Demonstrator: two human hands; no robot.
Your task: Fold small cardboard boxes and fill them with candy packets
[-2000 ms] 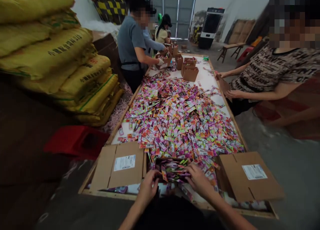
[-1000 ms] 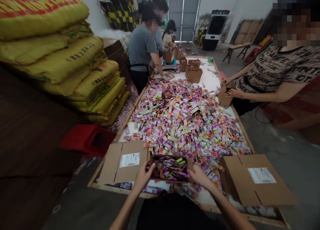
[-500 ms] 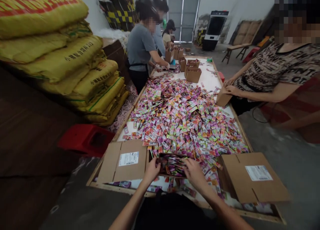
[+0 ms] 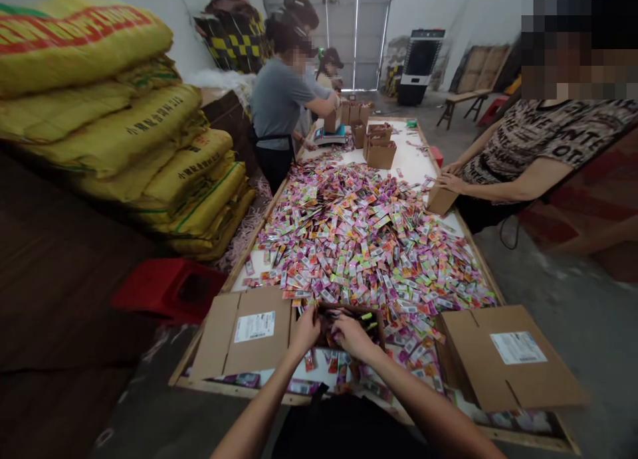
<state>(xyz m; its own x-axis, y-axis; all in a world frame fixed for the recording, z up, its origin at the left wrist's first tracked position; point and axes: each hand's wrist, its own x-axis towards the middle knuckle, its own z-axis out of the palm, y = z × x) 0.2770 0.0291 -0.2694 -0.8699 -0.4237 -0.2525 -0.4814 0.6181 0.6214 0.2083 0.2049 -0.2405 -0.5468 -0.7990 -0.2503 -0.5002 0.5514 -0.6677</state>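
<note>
One long surface carries a loose heap that could slide against the open box at near middle. My left hand is narrow at the box's left edge; uneven pressure could tip it. My right hand, bunched inside, could flick packets out; I cannot tell either grip.

1. The open box before me is matt brown cardboard.
2. I look over glossy printed plastic packets.
3. The label on the carton to my left looks like smooth paper.
4. My table rim is bare, dull wood.
5. The red stool is smooth plastic.
</note>
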